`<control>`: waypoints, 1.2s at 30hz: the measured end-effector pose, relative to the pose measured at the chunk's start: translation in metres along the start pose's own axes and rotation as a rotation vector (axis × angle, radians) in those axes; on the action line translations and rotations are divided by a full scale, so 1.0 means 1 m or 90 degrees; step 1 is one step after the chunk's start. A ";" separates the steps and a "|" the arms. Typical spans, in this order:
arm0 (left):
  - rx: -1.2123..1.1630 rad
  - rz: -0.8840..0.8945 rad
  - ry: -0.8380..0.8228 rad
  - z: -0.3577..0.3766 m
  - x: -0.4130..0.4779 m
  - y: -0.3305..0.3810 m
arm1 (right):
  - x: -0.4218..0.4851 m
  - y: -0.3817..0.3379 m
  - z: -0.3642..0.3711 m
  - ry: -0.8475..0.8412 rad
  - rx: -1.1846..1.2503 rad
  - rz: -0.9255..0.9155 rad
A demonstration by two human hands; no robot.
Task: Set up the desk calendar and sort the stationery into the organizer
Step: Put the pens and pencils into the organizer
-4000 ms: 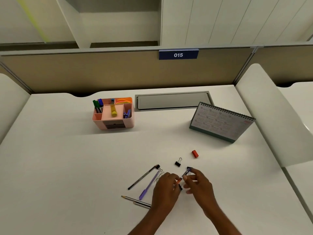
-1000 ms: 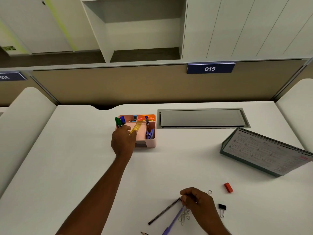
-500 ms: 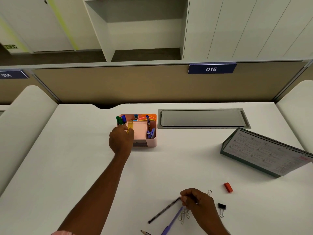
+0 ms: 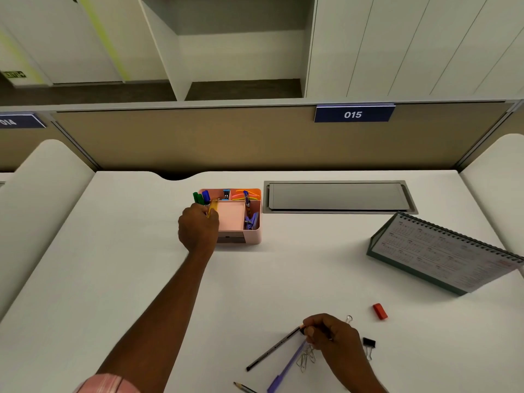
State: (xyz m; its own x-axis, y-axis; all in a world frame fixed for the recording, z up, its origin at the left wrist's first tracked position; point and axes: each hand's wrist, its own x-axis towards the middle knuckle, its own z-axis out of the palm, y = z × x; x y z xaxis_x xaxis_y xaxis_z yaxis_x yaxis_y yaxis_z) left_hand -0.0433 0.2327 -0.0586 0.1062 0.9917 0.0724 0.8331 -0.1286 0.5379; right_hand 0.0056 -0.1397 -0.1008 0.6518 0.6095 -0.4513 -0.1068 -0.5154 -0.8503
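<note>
A grey metal hatch sits flush in the white desk — perhaps a cable cover. Behind, a tan partition carries a blue plate marked 015.

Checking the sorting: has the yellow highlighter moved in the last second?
Yes. The yellow highlighter, held by the left hand, has shifted left against the pink organizer, from over its middle compartment toward the markers at its left edge.

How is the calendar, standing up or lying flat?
Standing up. The desk calendar sits tent-like on its green base, page sloping up to the spiral binding.
</note>
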 end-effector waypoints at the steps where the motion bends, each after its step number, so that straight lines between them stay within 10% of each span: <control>1: 0.000 0.001 0.001 0.000 0.000 0.000 | 0.000 0.000 0.000 0.000 0.002 -0.001; 15: -0.062 0.078 0.011 -0.009 -0.051 0.026 | -0.004 0.001 -0.010 0.030 -0.015 0.003; 24: -0.061 0.239 -0.350 0.003 -0.237 -0.028 | -0.019 0.025 -0.036 0.069 -0.042 0.032; 36: 0.084 0.223 -0.451 -0.024 -0.318 -0.129 | -0.050 0.049 -0.039 0.057 -0.001 0.046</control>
State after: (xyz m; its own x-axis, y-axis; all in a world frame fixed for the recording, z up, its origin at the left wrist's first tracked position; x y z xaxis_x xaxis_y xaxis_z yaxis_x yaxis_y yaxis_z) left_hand -0.1978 -0.0657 -0.1310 0.6558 0.6657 -0.3561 0.7403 -0.4748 0.4759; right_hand -0.0024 -0.2191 -0.1095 0.7073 0.5143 -0.4850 -0.1543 -0.5572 -0.8159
